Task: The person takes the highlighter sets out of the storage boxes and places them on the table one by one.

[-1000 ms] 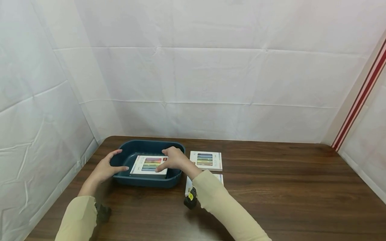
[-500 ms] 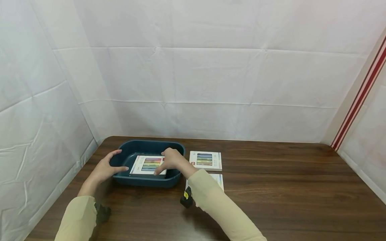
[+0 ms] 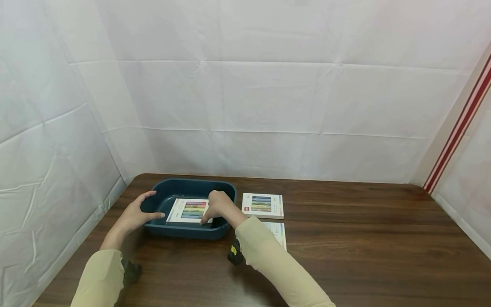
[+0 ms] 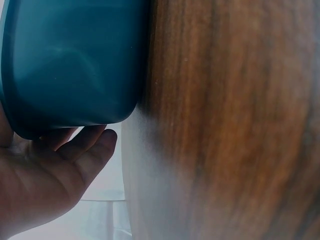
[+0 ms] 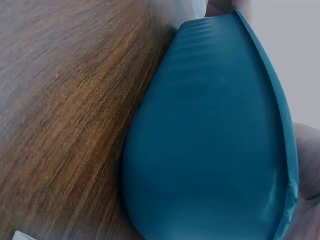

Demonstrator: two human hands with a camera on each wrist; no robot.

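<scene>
Lower left of the head view: left hand (image 3: 132, 216) is gripping the rim of the blue tub (image 3: 180, 186), fingers curled over the edge. Right hand (image 3: 220, 206) is reaching inside, fingertips pinching, it looks like, the box of coloured pens (image 3: 189, 210) lying in the tub. Two more boxes (image 3: 263, 205) are sitting just right of it. Risk: the box snagging on the tub wall, tipping askew.

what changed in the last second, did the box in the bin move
Yes, slightly: the box sank from tilted above the bin's near rim to nearly flat inside, and the right hand went down with it, fingertips on its right edge. The left hand stayed on the bin's left wall; the two boxes on the table stayed put.
</scene>
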